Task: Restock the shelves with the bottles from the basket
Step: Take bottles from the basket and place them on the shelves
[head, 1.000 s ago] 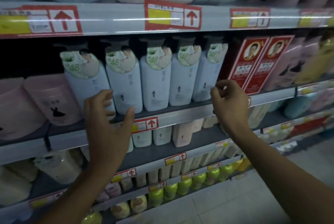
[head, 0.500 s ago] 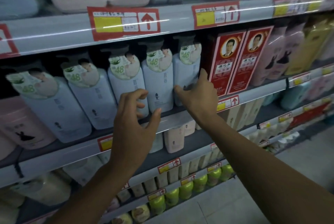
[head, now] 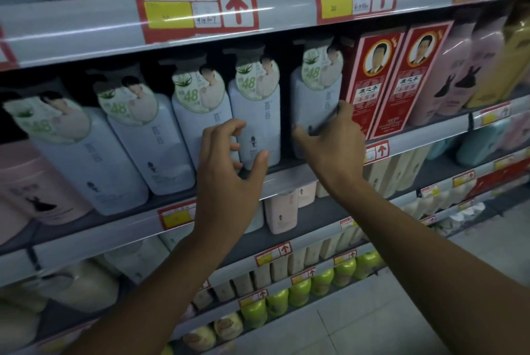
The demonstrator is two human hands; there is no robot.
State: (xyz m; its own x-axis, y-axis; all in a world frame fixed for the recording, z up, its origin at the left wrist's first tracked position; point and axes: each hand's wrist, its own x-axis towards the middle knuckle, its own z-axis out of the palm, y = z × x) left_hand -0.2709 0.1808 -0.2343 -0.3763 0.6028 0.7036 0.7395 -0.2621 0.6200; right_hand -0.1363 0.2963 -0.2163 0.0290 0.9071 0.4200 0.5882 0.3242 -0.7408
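Several pale blue pump bottles with green "48" neck tags stand in a row on the middle shelf (head: 286,179). My right hand (head: 329,139) grips the rightmost bottle (head: 312,96), thumb on its left side and fingers on its right, against the red boxes (head: 372,82). My left hand (head: 229,165) is at the lower part of the neighbouring bottle (head: 258,122). Its curled fingers sit at the bottle's left edge and its thumb lies on the front. A dark gap separates these two bottles. The basket is out of view.
Pink bottles (head: 459,79) and yellow ones stand right of the red boxes, and another pink bottle (head: 31,191) at the far left. Red and yellow price tags (head: 195,10) line the shelf edges. Lower shelves hold cream and green bottles (head: 321,283). Grey floor lies at the bottom right.
The view has shifted right along the shelf. My right hand went from the shelf edge to the rightmost blue bottle and took hold of it. My left hand moved right to the neighbouring bottle.
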